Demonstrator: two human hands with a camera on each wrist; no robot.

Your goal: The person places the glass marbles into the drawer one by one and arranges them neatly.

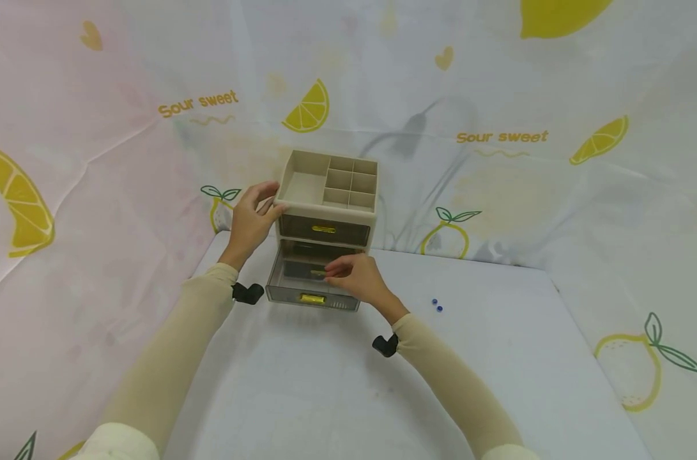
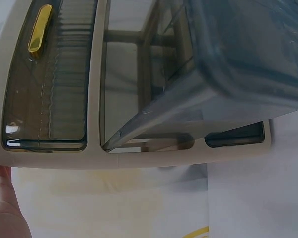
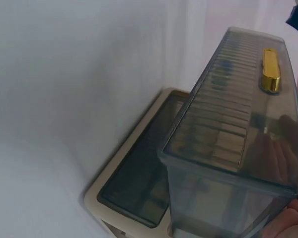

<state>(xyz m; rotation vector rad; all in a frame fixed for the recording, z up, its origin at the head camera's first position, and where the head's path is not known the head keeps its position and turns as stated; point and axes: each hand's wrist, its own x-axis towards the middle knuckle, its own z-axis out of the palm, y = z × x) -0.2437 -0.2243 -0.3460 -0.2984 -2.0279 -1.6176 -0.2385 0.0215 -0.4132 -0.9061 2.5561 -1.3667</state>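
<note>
A beige drawer organizer stands at the back of the white table. Its see-through middle drawer, with a gold handle, is pulled out; the drawer above is closed. My left hand rests against the organizer's upper left side, thumb by the front corner and fingers fairly straight along the wall. Over the pulled-out drawer, my right hand reaches in from the right, fingertips pointing left. Whether anything sits between those fingertips cannot be made out. In the right wrist view, part of that hand shows beside the drawer front.
Two small blue beads lie on the table right of the organizer. Its top has one large compartment and several small ones. A lower drawer sits beneath the pulled-out one. A lemon-printed cloth hangs behind and at the sides.
</note>
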